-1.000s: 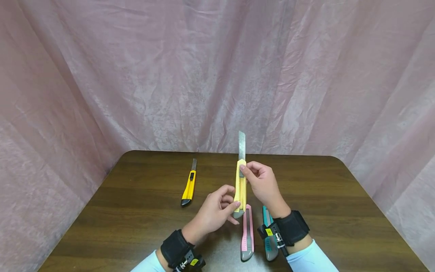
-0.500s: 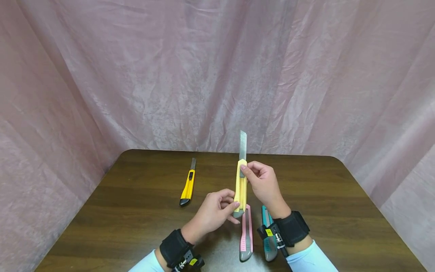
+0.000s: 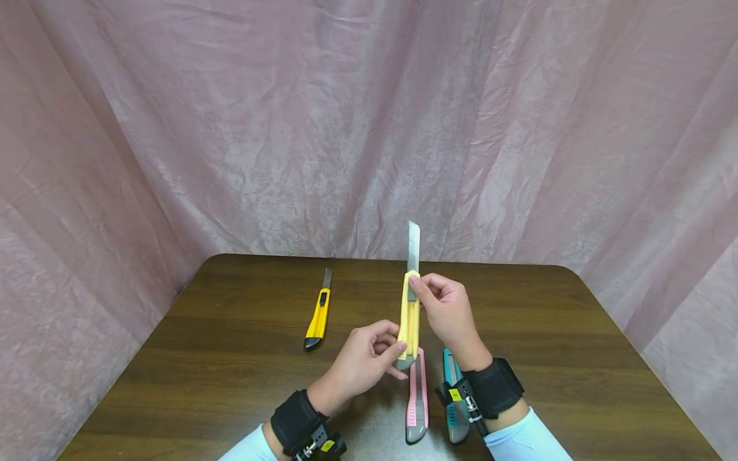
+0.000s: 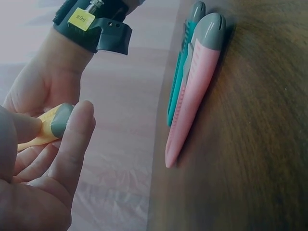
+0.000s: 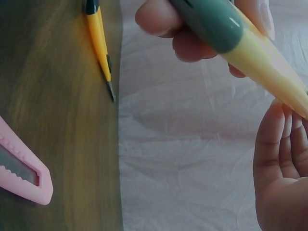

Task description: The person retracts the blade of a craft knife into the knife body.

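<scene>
Both hands hold a pale yellow utility knife (image 3: 410,320) upright above the table, its long blade (image 3: 413,246) extended and pointing away. My left hand (image 3: 369,358) pinches the grey butt end between thumb and fingers. Near the blade end, my right hand (image 3: 446,307) grips the body, its thumb on the grey slider. In the left wrist view the grey end cap (image 4: 61,120) shows beside a finger. From the right wrist, the yellow body (image 5: 269,67) slants across the upper right.
A darker yellow utility knife (image 3: 319,317) with a black end lies on the wooden table (image 3: 242,378), blade out. Nearer the front lie a pink utility knife (image 3: 417,403) and a teal one (image 3: 457,419), the latter partly behind the right wrist strap. A pink curtain (image 3: 288,128) hangs behind.
The pale yellow knife shifts very slightly to the right in the head view, and the knives on the table appear slightly further left. Both hands keep their hold.
</scene>
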Demonstrator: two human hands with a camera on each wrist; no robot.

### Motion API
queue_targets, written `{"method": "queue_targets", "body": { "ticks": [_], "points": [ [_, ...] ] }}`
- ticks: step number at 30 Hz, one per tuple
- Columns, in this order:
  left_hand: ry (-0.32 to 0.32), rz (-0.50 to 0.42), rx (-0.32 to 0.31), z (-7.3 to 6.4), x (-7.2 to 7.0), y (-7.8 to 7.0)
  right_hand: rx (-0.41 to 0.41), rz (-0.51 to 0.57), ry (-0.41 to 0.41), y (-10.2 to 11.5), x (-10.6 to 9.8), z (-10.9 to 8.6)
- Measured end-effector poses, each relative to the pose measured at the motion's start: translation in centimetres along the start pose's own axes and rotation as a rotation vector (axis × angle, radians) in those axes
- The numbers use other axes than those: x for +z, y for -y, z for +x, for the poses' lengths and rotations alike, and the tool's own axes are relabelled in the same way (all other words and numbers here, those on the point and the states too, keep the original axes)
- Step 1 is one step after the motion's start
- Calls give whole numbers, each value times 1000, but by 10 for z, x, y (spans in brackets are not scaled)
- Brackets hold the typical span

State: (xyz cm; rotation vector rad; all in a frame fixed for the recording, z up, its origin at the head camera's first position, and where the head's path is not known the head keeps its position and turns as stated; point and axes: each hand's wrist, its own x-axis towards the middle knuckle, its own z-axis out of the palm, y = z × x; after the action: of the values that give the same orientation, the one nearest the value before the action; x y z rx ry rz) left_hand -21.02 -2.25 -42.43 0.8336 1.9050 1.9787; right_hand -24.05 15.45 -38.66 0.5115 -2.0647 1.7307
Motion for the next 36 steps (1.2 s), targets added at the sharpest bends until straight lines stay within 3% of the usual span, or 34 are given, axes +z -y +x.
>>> {"method": "queue_targets", "body": {
  "ticks": [7,15,22,27,36],
  "points": [
    [5,15,21,-2,1,-3,-10,-50,-33,-19,-1,0],
    [-16,52,96,-1,3,-2,-80,-48,-27,9,2,-3],
    [-31,72,95,-2,3,-3,-27,-61,-48,-16,0,0],
    [-21,66,88,-2,3,-4,-21,-80,-41,-21,0,-1],
    [-26,66,91,-3,4,-5,-48,-46,-8,9,4,-4]
  ]
}}
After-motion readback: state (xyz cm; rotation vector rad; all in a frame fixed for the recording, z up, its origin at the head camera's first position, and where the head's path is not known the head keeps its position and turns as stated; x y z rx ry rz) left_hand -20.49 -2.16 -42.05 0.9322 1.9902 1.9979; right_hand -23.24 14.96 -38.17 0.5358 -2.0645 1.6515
